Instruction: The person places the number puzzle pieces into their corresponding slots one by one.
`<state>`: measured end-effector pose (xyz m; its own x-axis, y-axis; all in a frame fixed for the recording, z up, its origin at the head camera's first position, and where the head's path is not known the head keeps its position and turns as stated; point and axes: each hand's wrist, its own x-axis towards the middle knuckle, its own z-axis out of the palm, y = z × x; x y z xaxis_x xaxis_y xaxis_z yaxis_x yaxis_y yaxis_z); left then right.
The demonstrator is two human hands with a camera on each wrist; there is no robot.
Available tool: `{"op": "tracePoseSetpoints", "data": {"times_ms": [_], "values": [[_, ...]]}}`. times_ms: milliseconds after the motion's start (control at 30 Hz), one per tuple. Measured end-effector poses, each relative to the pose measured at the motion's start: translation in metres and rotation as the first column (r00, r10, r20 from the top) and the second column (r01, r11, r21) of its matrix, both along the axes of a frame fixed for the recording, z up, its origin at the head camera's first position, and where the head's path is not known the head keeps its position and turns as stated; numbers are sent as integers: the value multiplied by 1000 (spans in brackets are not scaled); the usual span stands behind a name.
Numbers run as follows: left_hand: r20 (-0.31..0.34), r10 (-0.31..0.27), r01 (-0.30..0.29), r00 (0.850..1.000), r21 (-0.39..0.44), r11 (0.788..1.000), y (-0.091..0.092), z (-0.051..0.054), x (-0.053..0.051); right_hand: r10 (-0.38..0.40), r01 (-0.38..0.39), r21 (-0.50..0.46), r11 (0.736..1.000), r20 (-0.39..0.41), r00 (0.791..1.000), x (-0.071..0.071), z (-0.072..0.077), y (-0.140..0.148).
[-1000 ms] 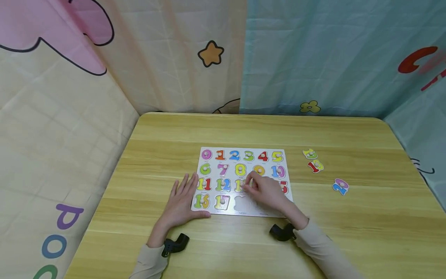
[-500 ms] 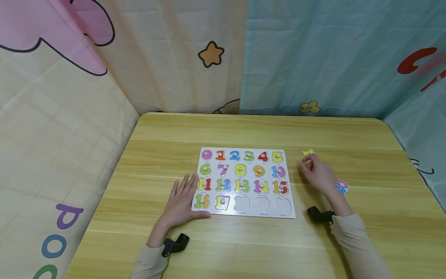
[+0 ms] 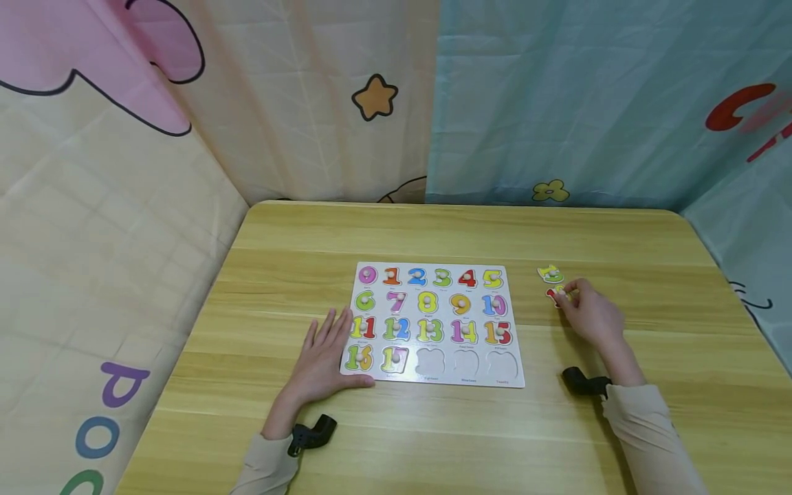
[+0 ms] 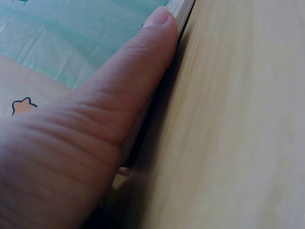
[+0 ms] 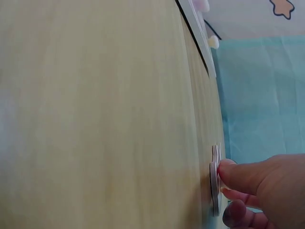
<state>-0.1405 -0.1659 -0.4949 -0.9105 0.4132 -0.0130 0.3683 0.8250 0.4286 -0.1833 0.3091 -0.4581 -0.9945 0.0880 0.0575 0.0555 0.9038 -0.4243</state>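
A white number puzzle board (image 3: 476,380) lies on the table, with colourful knobbed numbers filling most of its recesses. My left hand (image 3: 318,361) rests flat with fingers spread over the board's lower left corner; its thumb lies along the near edge, as the left wrist view also shows. To the right of the board, my right hand (image 3: 590,313) pinches the knob of a red-and-yellow number puzzle piece (image 3: 552,294), partly hidden by the fingers. In the right wrist view the thumb and fingers meet at this piece (image 5: 214,191), which appears to lie on the table.
A yellow-and-green number piece (image 3: 550,274) lies just beyond the right hand. Three recesses (image 3: 466,362) without pieces are at the board's lower right. Wood-grain table (image 3: 433,440) surrounds the board, and printed curtains (image 3: 507,103) hang behind it.
My right hand has gone from above the board to the loose pieces on the right, then shifted slightly onto the red-and-yellow piece. It now covers the blue-and-purple piece. The left hand stays put.
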Motion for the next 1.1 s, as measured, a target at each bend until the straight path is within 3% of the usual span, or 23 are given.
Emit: {"op": "tracePoseSetpoints", "data": {"times_ms": [433, 667, 867, 1100], "values": [[6, -3, 3, 1000, 2, 1000, 1, 0, 0, 19, -19, 24, 1000, 12, 1000, 1, -3, -8], [1, 0, 0, 1000, 3, 1000, 0, -1, 0, 131, -130, 10, 991, -29, 991, 6, 3, -42], [3, 2, -2, 1000, -3, 1000, 0, -1, 0, 247, -247, -9, 969, -15, 969, 13, 10, -84], [-19, -2, 2, 1000, 14, 1000, 0, 0, 0, 392, -392, 17, 920, -6, 920, 22, 7, -132]]}}
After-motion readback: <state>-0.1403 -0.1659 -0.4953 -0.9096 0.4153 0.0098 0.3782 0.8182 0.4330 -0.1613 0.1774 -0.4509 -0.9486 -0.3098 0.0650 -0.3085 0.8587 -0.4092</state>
